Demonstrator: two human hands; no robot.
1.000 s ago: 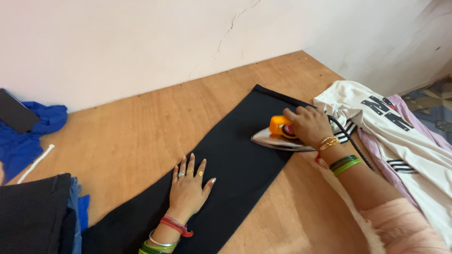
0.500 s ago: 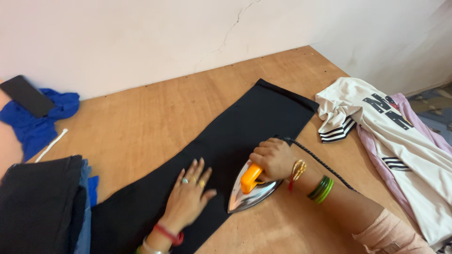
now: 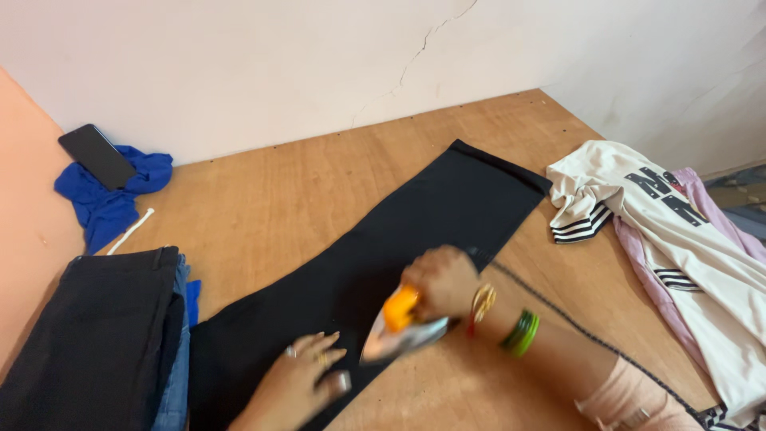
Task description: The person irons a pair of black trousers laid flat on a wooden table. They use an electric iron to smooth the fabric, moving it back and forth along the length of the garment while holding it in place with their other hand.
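Observation:
A long black garment (image 3: 415, 231) lies flat and slantwise across the wooden table (image 3: 271, 199). My right hand (image 3: 443, 281) grips the orange handle of a steel clothes iron (image 3: 399, 331), which rests on the garment's lower half and looks blurred. Its dark cord (image 3: 574, 319) trails off to the right under my forearm. My left hand (image 3: 303, 379) lies flat on the black cloth just left of the iron, fingers spread, rings on them.
A pile of folded dark clothes (image 3: 96, 343) sits at the left front. A blue cloth (image 3: 108, 195) with a black phone (image 3: 97, 156) on it lies by the wall. A white striped shirt (image 3: 678, 247) over pink cloth covers the right side.
The iron has slid from the garment's far right edge down along the cloth toward me and my left hand. My left hand has drawn back toward the near edge. The view shifted right.

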